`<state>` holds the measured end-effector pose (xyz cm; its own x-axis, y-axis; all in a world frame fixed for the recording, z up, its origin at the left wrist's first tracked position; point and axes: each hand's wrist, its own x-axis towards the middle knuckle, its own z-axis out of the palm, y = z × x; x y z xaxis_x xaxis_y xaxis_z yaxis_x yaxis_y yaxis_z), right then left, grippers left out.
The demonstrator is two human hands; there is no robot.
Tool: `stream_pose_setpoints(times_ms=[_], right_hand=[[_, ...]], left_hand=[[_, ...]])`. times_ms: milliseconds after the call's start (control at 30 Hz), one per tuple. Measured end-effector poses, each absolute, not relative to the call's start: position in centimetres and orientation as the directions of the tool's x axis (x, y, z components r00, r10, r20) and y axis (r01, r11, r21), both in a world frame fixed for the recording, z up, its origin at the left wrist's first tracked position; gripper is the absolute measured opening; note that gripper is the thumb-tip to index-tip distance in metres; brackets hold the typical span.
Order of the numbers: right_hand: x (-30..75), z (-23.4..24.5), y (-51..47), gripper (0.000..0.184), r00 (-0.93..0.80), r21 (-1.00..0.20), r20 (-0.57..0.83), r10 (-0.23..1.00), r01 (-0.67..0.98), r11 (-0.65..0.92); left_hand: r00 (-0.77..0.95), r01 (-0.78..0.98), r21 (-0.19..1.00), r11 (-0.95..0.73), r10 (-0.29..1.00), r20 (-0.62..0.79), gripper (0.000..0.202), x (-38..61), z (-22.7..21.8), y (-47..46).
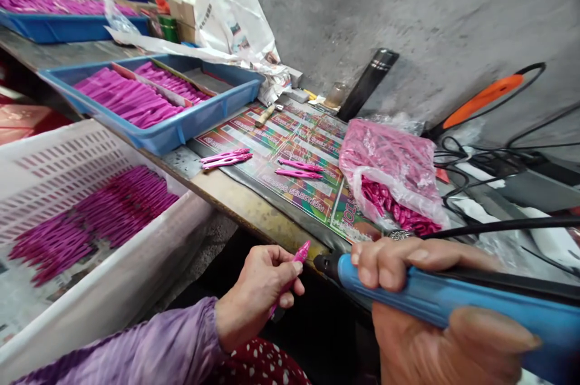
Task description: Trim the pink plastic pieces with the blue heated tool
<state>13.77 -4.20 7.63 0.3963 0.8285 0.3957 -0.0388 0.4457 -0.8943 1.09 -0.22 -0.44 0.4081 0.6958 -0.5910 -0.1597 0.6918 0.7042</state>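
My left hand (267, 279) pinches a slim pink plastic piece (302, 251) between thumb and fingers. Its pointed end sticks up past the thumb and its lower end shows under the palm. Close to the right, my right hand (426, 288) is wrapped round a blue electric screwdriver (408, 291) with a black nose. That nose points at the pink piece, with a small gap between them. Beyond my hands, two similar pink pieces (299, 173) lie on the printed mat (312, 197). A small bundle of pink pieces (226, 158) rests near the table edge.
A blue divided tray (167, 137) holds rows of pink pieces, as does a white basket (149, 240) at lower left. An open plastic bag of pink parts (385, 155) sits at right, beside cables (457, 161) and an orange-handled tool (484, 101). A grey wall stands behind.
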Motion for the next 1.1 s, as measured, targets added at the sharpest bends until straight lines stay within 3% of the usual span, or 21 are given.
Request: stream_pose_setpoints(times_ms=[467,800,1100], right_hand=[[13.4,7.6,-3.8,0.040,0.405,-0.898,0.388,0.828,-0.035,0.438],[13.5,7.6,-2.9,0.023,0.223,-0.903,0.416,0.881,-0.014,0.430],[13.2,7.1,-2.3,0.028,0.341,-0.900,0.409,0.846,-0.005,0.437]], left_hand=[[0.424,-0.198,0.700,0.686,0.704,-0.570,0.040,1.1,-0.9,-0.3],[0.397,-0.247,0.686,0.685,0.717,-0.573,0.035,1.6,-0.7,-0.6],[0.379,-0.249,0.671,0.698,0.708,-0.596,0.018,1.7,-0.4,-0.7]])
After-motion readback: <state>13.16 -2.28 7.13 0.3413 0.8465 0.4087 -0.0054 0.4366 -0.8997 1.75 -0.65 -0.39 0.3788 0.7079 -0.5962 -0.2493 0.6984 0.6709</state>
